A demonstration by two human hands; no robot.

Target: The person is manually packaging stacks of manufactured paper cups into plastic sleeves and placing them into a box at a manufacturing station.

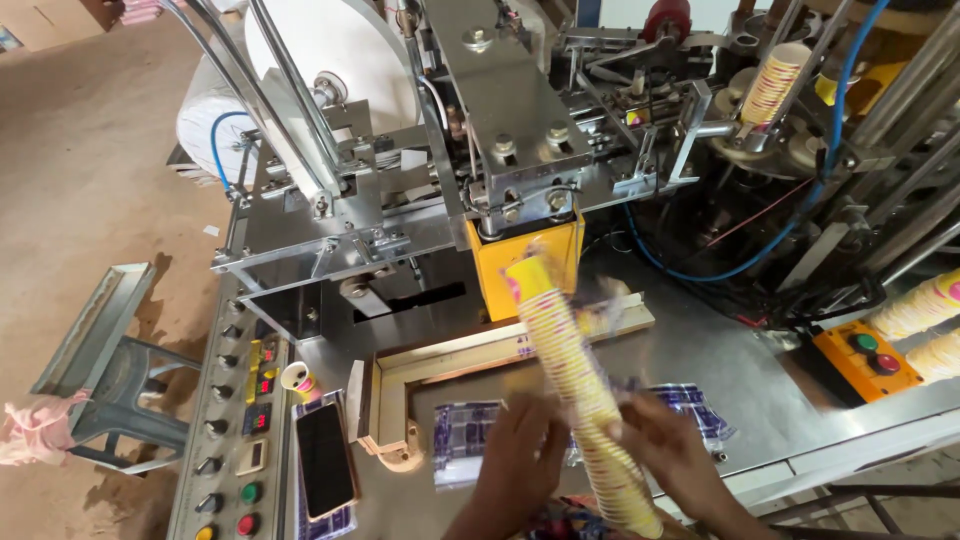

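two hands, left hand (pixel 520 450) and right hand (pixel 672 452), grip one stack of paper cups (pixel 575 370).

A black phone (pixel 325 460) lies near left on the metal table (pixel 700 350), beside a control panel (pixel 235 430) of knobs and coloured buttons. A single paper cup (pixel 299 381) stands just beyond it. Far left, a white paper roll (pixel 335 50) sits on the machine; right, an orange button box (pixel 866 358).
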